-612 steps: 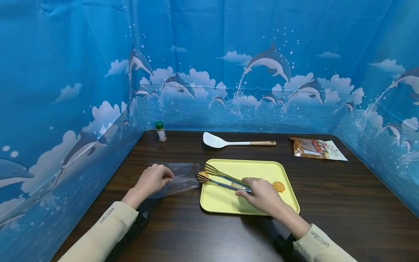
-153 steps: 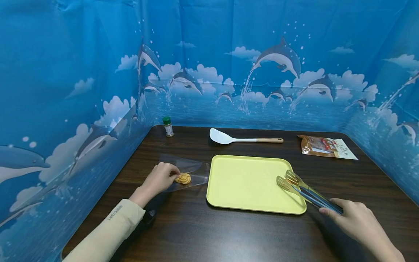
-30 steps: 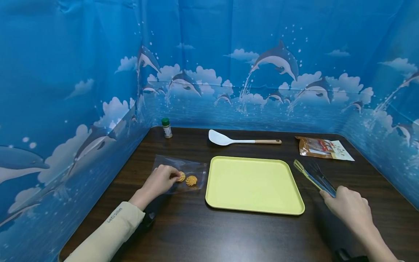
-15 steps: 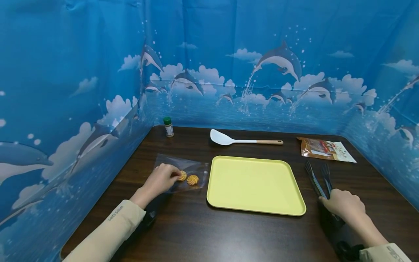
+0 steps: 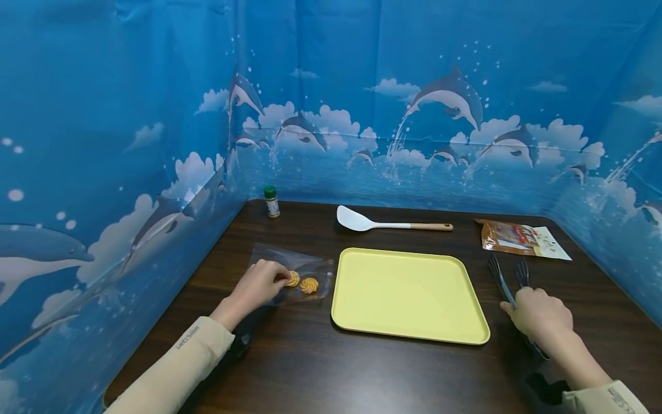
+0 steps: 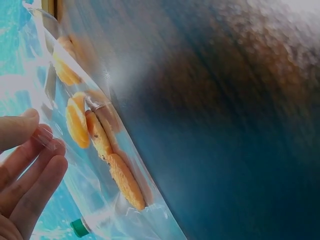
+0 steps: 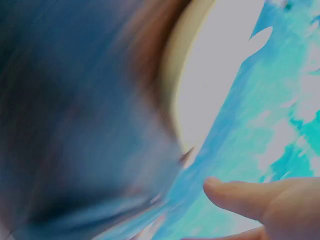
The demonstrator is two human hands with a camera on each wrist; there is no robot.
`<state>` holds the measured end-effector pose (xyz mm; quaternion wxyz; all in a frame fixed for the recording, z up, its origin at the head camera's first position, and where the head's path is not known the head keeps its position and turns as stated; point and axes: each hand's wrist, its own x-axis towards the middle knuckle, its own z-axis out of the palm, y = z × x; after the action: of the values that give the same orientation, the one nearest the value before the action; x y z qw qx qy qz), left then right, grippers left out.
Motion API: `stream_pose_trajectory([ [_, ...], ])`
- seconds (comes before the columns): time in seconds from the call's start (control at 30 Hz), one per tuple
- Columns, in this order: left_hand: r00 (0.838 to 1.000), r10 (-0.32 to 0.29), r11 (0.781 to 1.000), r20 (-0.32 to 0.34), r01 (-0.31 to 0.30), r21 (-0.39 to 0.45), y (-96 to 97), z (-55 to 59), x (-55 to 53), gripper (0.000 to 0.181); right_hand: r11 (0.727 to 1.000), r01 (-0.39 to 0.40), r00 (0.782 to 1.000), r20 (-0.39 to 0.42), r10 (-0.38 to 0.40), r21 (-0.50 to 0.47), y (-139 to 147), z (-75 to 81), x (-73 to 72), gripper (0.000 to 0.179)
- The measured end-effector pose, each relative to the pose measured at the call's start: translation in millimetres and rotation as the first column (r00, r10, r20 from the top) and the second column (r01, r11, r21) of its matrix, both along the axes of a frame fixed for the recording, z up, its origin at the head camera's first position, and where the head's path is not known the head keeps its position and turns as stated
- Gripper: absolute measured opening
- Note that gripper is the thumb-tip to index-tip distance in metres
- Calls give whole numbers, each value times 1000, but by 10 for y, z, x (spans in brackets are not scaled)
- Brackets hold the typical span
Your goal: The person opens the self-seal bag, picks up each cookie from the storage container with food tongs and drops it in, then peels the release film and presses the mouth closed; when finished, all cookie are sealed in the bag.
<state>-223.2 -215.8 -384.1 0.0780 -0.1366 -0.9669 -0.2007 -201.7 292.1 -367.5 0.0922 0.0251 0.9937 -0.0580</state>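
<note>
My left hand (image 5: pixel 264 284) pinches the edge of a clear plastic bag (image 5: pixel 323 270) lying on the table. Two swirled cookies (image 5: pixel 309 286) show in it from above. In the left wrist view, several cookies (image 6: pixel 125 180) lie inside the bag (image 6: pixel 160 220), and the thumb and fingertips (image 6: pixel 42 132) hold its film. At the right, my right hand (image 5: pixel 542 316) is over metal tongs (image 5: pixel 499 279), which lie on the table with their arms spread. The right wrist view shows its thumb (image 7: pixel 240 195) straight and apart from the blurred tongs (image 7: pixel 125 215); the other fingers are mostly hidden.
A yellow tray (image 5: pixel 408 293) lies between the hands. Behind it are a white turner (image 5: pixel 357 219) with a wooden handle, a green-capped shaker bottle (image 5: pixel 271 202) and a brown snack packet (image 5: pixel 522 238). Dolphin-print curtains (image 5: pixel 331 103) border the table.
Since the oldest frame, the cookies have gone from the tray into the bag. In the last second, my right hand has lowered the tongs onto the table; the left keeps its pinch.
</note>
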Motion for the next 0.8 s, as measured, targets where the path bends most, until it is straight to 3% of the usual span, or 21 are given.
stream_pose_trajectory([
  [0.07,1000,10,1000,11,-10,1,-10,-4,15,11,998,-67,991,-116,65,-8,-201,67,4,38],
  [0.13,999,27,1000,23,-27,2,-24,-10,27,11,986,-165,964,-217,154,-33,-432,136,-5,35],
  [0.3,999,36,999,11,-36,-7,-51,1,41,11,909,-375,889,-350,297,-181,-1031,218,-126,26],
  [0.5,999,33,999,-24,-33,-12,-39,-13,43,10,778,-497,851,-389,352,-385,-1771,153,-428,16],
  [0.57,999,21,1000,-30,-22,-17,-22,-28,39,9,747,-517,846,-381,373,-418,-2009,117,-528,17],
  [0.67,999,11,1000,-33,-12,-20,11,-31,25,9,728,-543,834,-368,411,-419,-2326,66,-668,20],
  [0.8,999,13,1000,-49,-14,-18,58,-4,-7,8,738,-560,823,-353,445,-375,-2636,2,-829,22],
])
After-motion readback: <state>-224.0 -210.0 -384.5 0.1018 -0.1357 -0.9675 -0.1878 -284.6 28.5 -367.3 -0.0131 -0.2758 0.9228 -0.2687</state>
